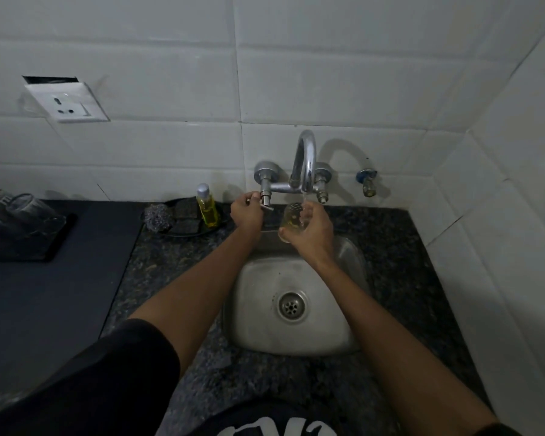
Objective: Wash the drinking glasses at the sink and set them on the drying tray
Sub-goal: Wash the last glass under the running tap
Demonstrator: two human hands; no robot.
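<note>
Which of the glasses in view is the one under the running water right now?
The glass gripped by the right hand over the sink, below the spout. The other glasses sit on the dark tray at far left, untouched.

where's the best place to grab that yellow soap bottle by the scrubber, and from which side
Take the soap bottle round its body just below the white cap, coming from the front right, the sink side. It stands upright, so a side wrap suits it. The steel scrubber and dark sponge pads crowd its left. The left hand is nearest, but it grips the tap handle.
</note>
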